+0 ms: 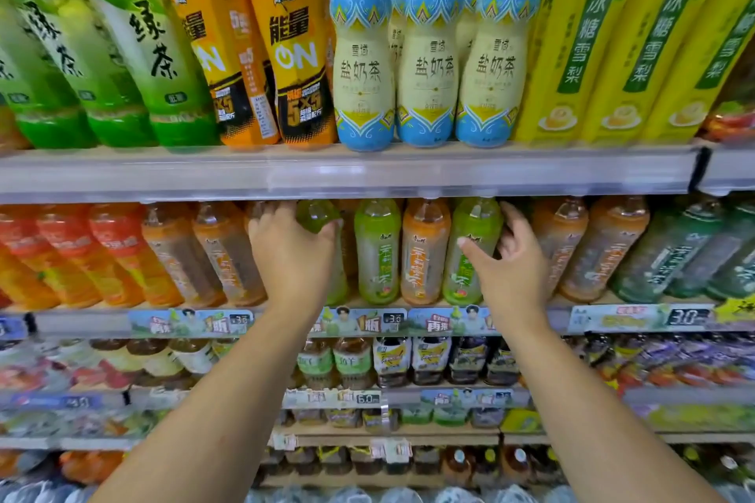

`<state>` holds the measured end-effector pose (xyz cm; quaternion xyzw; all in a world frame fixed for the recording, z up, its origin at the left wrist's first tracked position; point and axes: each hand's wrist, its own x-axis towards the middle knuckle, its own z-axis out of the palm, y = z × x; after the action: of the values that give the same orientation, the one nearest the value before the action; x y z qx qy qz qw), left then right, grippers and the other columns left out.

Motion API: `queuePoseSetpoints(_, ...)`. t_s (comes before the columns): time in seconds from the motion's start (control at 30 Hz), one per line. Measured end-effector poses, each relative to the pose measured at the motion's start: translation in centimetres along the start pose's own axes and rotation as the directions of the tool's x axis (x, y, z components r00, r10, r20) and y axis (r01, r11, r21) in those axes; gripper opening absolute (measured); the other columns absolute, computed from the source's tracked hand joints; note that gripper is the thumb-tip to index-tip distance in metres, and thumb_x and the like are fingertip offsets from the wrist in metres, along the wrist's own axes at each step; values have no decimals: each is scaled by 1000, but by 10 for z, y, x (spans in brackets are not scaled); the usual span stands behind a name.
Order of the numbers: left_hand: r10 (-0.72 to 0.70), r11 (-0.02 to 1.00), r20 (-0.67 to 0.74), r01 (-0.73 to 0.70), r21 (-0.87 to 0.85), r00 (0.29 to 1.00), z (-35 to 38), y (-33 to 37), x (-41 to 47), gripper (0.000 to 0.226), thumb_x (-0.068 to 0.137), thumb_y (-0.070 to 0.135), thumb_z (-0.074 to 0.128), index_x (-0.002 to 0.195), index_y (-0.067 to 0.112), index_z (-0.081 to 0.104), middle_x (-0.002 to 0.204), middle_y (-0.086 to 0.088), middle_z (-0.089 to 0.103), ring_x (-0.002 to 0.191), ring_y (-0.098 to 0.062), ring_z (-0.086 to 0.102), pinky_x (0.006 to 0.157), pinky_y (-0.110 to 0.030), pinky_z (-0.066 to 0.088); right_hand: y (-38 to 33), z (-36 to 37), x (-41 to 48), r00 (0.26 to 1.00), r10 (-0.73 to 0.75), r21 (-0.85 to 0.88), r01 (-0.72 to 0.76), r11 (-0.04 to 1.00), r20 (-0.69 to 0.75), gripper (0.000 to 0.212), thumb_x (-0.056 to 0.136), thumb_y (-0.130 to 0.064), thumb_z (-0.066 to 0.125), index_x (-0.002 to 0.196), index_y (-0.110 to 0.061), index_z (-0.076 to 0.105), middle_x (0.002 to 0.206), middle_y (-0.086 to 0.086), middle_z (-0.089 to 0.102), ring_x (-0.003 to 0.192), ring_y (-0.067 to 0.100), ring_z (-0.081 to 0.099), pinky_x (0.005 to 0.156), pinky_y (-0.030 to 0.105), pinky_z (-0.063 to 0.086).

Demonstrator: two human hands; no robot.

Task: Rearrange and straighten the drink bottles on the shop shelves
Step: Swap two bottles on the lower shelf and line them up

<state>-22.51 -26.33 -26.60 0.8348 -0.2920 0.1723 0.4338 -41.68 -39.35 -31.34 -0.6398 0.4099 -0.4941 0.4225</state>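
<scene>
Both arms reach up: left hand (292, 247) grips a green bottle (316, 215), right hand (510, 261) spread open.

A shop is shown, in its drinks aisle. Metal shelves (347, 171) are stacked in tiers and packed with rows of bottled drinks: green tea bottles (155, 53) at the upper left, milk tea bottles (425, 65) at the upper middle. Price tags (394, 319) and printed promotional strips (188, 323) are clipped along the front edges of the shelves.

Tiered grey shop shelves (347, 171), brightly lit
</scene>
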Motion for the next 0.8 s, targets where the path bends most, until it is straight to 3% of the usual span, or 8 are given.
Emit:
queuePoseSetpoints(0.1,-9,999,24,8,47,1000,4,-1,3,48,73,40,79,98,2,67,96,-19,69,106,-41,52,91,-43,38,-2,-10,-8,999,-8,47,10,999,-47,64,80,-25,79,138,-31,50,136,-7,55,123,5,52,100,20,39)
queuePoseSetpoints(0.23,-15,999,59,12,51,998,3,0,4,47,71,41,81,92,1,66,91,-20,69,105,-42,52,88,-44,39,-4,-43,-12,966,-42,77,64,995,-257,50,84,-19,75,131,-17,59,119,-10,65,116,2,62,101,24,48)
queuePoseSetpoints(0.37,-23,1000,47,23,-3,999,-4,3,-4,47,70,36,82,102,6,66,94,-14,68,100,-37,51,80,-41,43,-12,-64,1,885,-180,-122,140,983,-430,40,87,-22,72,124,-13,62,115,-10,57,108,10,61,97,22,46)
queuePoseSetpoints(0.43,-25,997,55,29,-72,998,-7,3,-12,52,70,35,83,110,9,63,101,-10,67,102,-32,54,82,-40,45,-16,-65,10,888,-181,-173,117,978,-422,46,86,-22,73,128,-9,59,126,2,54,113,20,58,101,27,44)
queuePoseSetpoints(0.5,-27,987,80,39,-159,996,-11,2,-19,56,72,33,83,118,13,59,111,-6,65,104,-27,58,86,-39,48,-19,-63,17,911,-160,-231,74,970,-381,53,84,-23,74,131,-6,56,133,11,55,121,29,55,104,40,43)
queuePoseSetpoints(0.6,-6,980,85,23,-199,996,-16,-1,-29,59,73,31,83,123,17,57,117,-1,64,104,-19,58,86,-34,49,-21,-56,22,927,-154,-294,49,954,-343,58,80,-22,77,130,-6,54,133,15,57,122,32,52,97,32,36)
queuePoseSetpoints(0.7,3,977,94,17,-213,996,-24,-2,-38,54,72,31,83,118,21,57,97,8,63,73,-4,53,64,-19,41,-17,-51,21,941,-82,-292,-19,956,-329,67,77,-21,79,134,-12,45,134,16,57,121,35,54,95,40,42)
queuePoseSetpoints(0.8,25,966,95,0,-259,995,-35,-5,-48,50,71,27,85,113,21,58,87,15,58,68,-5,55,57,-3,37,-8,-51,17,944,-69,-352,-52,935,-322,74,78,-16,78,140,-19,39,138,16,54,122,37,53,95,44,43)
